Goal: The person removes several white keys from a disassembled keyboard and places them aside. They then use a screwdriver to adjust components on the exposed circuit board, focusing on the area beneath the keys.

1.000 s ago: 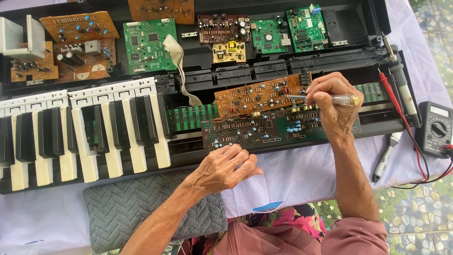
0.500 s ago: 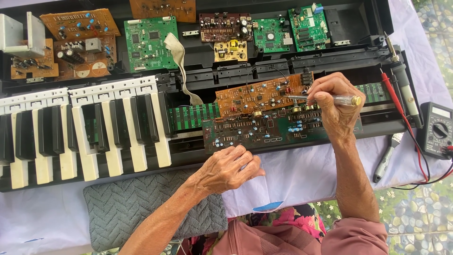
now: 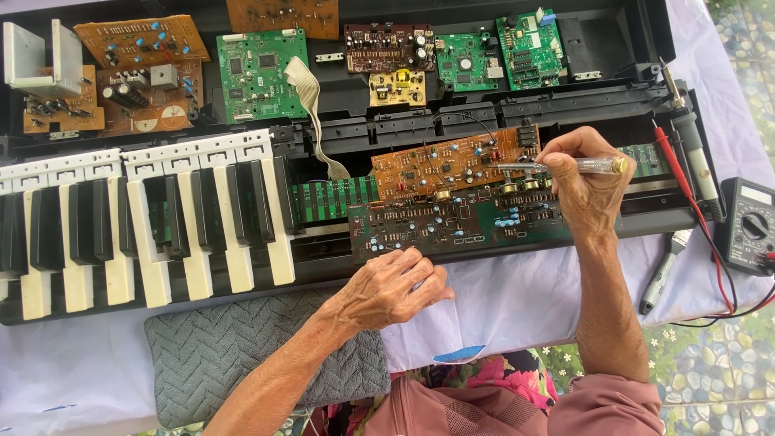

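Right hand (image 3: 583,187): fingers pinched round a clear-handled screwdriver (image 3: 557,166), held level, its brass cap at 3 o'clock of the fist and its metal shaft running out to 9 o'clock.
Screwdriver tip: over the right part of the brown circuit board (image 3: 452,161); whether it touches a component cannot be told.
Left hand (image 3: 387,287): fingers loosely curled and close together, holding nothing, the fingertips lying at the near edge of the dark green circuit board (image 3: 452,222).
Boards: the brown one lies tilted, overlapping the far edge of the dark green one; both sit in the opened keyboard case (image 3: 613,40), at 3 o'clock of the white and black keys (image 3: 153,234).
In the way: a thin black wire (image 3: 476,129) loops over the brown board at 10 o'clock of the right fist; a flat grey ribbon cable (image 3: 311,105) hangs down at 9 o'clock of the boards.
Further out, 12 o'clock: a row of loose circuit boards, green (image 3: 258,69) and brown (image 3: 141,40), laid in the case lid.
Further out, 3 o'clock: a soldering iron (image 3: 686,137), red probe leads (image 3: 694,210) and a black multimeter (image 3: 751,226); a grey pen-shaped tool (image 3: 662,274) at 4 o'clock.
At 7 o'clock: a grey knitted cloth (image 3: 218,347) under the left forearm.
Surface: a table under a white cloth (image 3: 517,299); patterned tile floor (image 3: 726,363) at the right.
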